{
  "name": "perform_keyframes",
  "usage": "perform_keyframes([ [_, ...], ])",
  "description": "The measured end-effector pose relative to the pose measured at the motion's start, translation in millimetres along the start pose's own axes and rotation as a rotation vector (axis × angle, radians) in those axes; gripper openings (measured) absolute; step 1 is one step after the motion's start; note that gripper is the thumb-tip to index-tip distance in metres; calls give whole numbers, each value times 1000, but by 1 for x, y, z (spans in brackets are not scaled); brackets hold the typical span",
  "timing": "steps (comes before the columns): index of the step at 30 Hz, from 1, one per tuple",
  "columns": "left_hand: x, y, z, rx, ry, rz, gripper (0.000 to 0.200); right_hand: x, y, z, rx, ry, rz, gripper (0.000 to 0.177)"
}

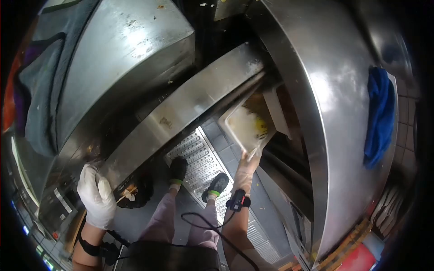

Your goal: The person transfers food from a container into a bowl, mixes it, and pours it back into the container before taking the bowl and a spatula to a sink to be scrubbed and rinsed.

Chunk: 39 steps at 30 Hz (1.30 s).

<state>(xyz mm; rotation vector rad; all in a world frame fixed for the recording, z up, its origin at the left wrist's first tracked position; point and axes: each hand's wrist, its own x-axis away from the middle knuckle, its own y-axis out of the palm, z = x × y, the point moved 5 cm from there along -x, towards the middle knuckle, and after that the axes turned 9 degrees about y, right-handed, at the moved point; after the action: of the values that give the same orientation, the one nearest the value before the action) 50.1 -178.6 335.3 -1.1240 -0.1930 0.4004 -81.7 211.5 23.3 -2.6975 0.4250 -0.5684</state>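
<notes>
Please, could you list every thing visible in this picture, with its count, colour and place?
left counter: one, silver steel, left
right counter: one, silver steel, right
grey cloth: one, grey, far left
blue cloth: one, blue, on the right counter
floor grate: one, silver, floor between the counters
bin: one, black, floor beside the left hand
tray: one, whitish, tilted, centre
shoes: two, black, on the grate
left hand: white glove, at the left counter's edge
right hand: pale glove, grips the tray

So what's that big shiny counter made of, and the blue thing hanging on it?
The counter looks like stainless steel: it is silvery and brushed, with bright glare. The blue thing seems to be soft cloth, because it droops in folds.
</notes>
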Motion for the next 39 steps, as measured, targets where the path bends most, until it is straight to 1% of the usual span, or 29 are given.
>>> perform_keyframes([
  [2,0,0,-3,2,-5,6,23,-24,13,-24,410,-365,69,38],
  [3,-1,-1,-2,3,9,14,28,-36,20,-33,369,-204,-1,40],
  [4,-2,-1,-1,6,23,21,33,-51,28,-38,449,-259,67,44],
  [5,-1,-1,-3,-5,21,22,33,-57,32,-40,436,-269,96,44],
  [6,1,-1,-5,-18,22,16,37,-58,39,-62,424,-279,128,45],
  [7,1,0,-6,-27,24,13,41,-71,49,-63,420,-278,123,45],
  [9,3,-1,-7,-37,7,-5,40,-103,58,-58,375,-309,1,37],
  [10,5,-1,-8,-39,-11,-22,39,-116,56,-54,379,-313,-4,37],
  [12,3,1,-5,-71,30,3,37,-132,55,-47,675,-447,-31,36],
  [13,2,0,-2,-108,78,30,35,-133,51,-43,684,-451,-31,36],
  [15,1,0,2,-45,25,3,31,-131,51,-33,492,-217,-265,43],
  [16,1,-1,2,10,-25,-28,28,-124,48,-31,490,-227,-265,43],
  [17,2,-1,4,-25,13,-42,22,-112,43,-17,242,25,-329,43],
  [20,6,1,17,-39,5,9,22,-47,30,14,-515,759,-503,44],
  [22,11,2,33,-119,52,37,20,33,2,-67,-203,788,-714,50],
  [24,20,5,47,-83,28,69,18,89,-28,-106,-100,454,-1177,51],
  [26,33,9,61,-59,-43,53,22,128,-47,-114,420,543,-1489,47],
  [28,51,20,76,-10,-155,-39,24,144,-92,-62,194,988,-1501,43],
  [29,61,30,84,3,-221,-125,29,153,-104,-73,214,961,-1546,43],
  [30,66,32,100,-1,-257,-173,35,160,-122,-86,340,990,-1535,43],
  [31,67,28,120,58,-378,-280,39,165,-143,-103,465,1010,-1510,43],
  [32,77,38,134,150,-414,-297,43,165,-165,-114,486,977,-1529,43],
  [33,82,38,154,241,-360,-362,51,162,-184,-126,477,886,-1546,45],
  [34,89,43,173,299,-261,-355,51,160,-197,-146,468,796,-1564,46],
  [35,107,78,180,311,-257,-333,48,165,-209,-185,485,773,-1535,48],
  [36,121,104,195,289,-156,-501,44,163,-221,-195,510,743,-1552,48],
  [37,124,81,220,320,-131,-657,41,157,-233,-202,510,734,-1518,48],
  [38,138,85,233,362,-38,-732,37,153,-241,-210,508,727,-1481,48],
  [39,143,53,255,275,309,-815,38,161,-244,-238,497,732,-1428,45],
])
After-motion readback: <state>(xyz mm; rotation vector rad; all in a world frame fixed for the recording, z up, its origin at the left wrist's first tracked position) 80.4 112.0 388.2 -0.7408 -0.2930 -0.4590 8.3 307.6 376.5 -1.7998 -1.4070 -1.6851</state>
